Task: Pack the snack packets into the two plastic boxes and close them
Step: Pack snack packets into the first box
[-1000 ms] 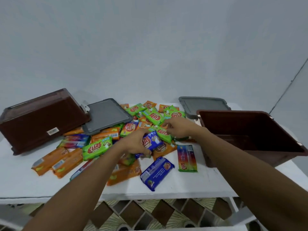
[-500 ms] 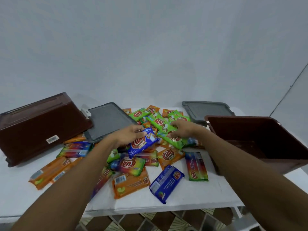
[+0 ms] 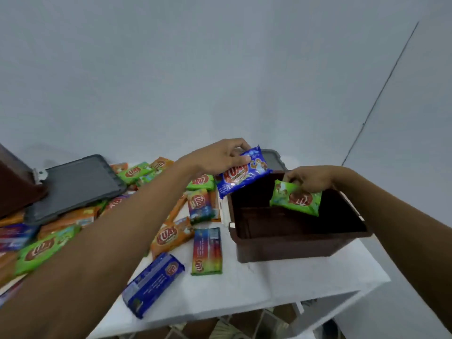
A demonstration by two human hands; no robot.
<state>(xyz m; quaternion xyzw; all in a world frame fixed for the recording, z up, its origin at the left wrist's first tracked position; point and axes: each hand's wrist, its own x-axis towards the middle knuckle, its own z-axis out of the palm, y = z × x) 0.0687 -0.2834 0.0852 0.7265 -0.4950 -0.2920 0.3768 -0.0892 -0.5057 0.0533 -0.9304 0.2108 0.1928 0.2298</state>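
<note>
- Holding a shiny blue snack packet (image 3: 243,172) by its upper edge, the person's left hand (image 3: 217,156) has thumb and fingers pinched shut on it, with the packet tilted over the near-left corner of the open box.
- The right hand (image 3: 309,178) is clamped on a green snack packet (image 3: 296,200) at its top edge; that packet hangs inside the mouth of the dark brown rectangular plastic box (image 3: 288,243), above its floor.
- The inside of that box is dark, and no packets can be made out lying in it.
- A flat grey plastic lid (image 3: 73,187) lies on the left, resting partly on loose packets, and touches the second brown box (image 3: 17,189) at the picture's left edge.
- Orange, green, blue and rainbow-striped packets are scattered across the white table (image 3: 281,282) to the left of the open box.
- A long blue packet (image 3: 152,283) lies nearest the table's front edge, with a rainbow-striped packet (image 3: 207,250) just beside it.
- Another grey lid (image 3: 272,159) shows behind the open box, mostly hidden by the left hand's packet.
</note>
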